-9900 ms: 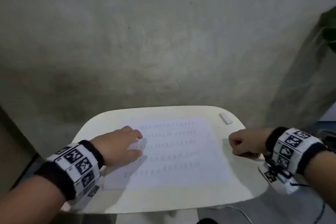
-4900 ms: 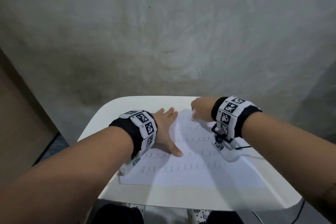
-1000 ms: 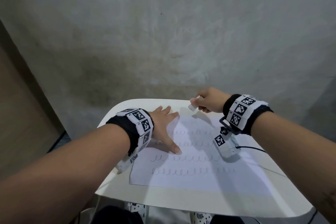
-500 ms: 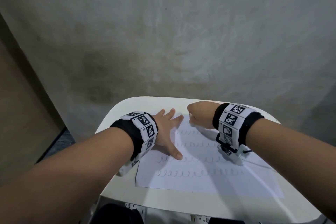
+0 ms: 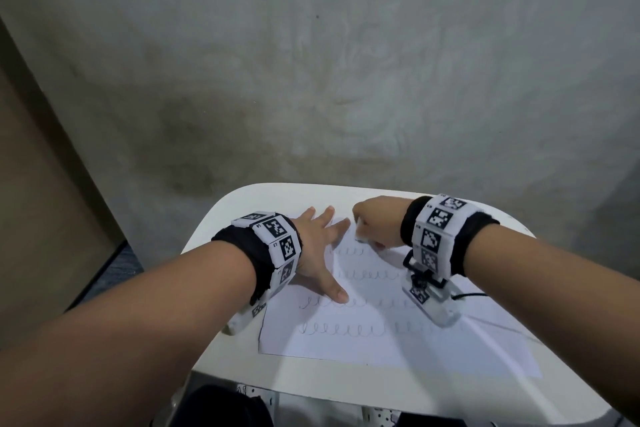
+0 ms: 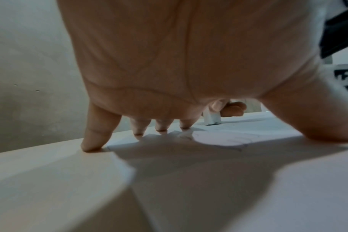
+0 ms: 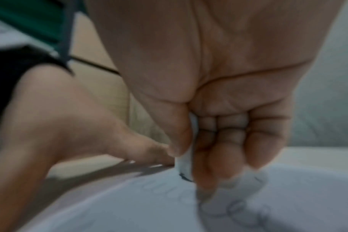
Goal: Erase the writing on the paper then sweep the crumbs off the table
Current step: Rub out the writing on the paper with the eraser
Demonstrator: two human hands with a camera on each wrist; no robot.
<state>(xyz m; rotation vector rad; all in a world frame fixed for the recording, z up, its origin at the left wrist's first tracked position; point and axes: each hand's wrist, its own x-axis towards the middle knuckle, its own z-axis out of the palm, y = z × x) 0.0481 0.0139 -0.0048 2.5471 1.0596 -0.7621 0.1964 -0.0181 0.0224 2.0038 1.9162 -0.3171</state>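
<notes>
On worktop [image 5: 221, 239], left hand [image 5: 320, 246] is pressing flat, fingers spread, on paper's [image 5: 398, 347] 10 o'clock corner; right hand [image 5: 377, 224] is pinching eraser [image 7: 186, 163] at 12 o'clock.

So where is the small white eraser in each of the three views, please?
Head view: the small white block eraser barely peeks out below the right hand, at the paper's far edge.
Left wrist view: upright, centre-right, beyond the left hand's fingers, its end on the white paper sheet.
Right wrist view: centre, pinched between thumb and curled fingers, dark-smudged tip on the paper.
Shared landmark: the paper's looped pencil writing.
</notes>
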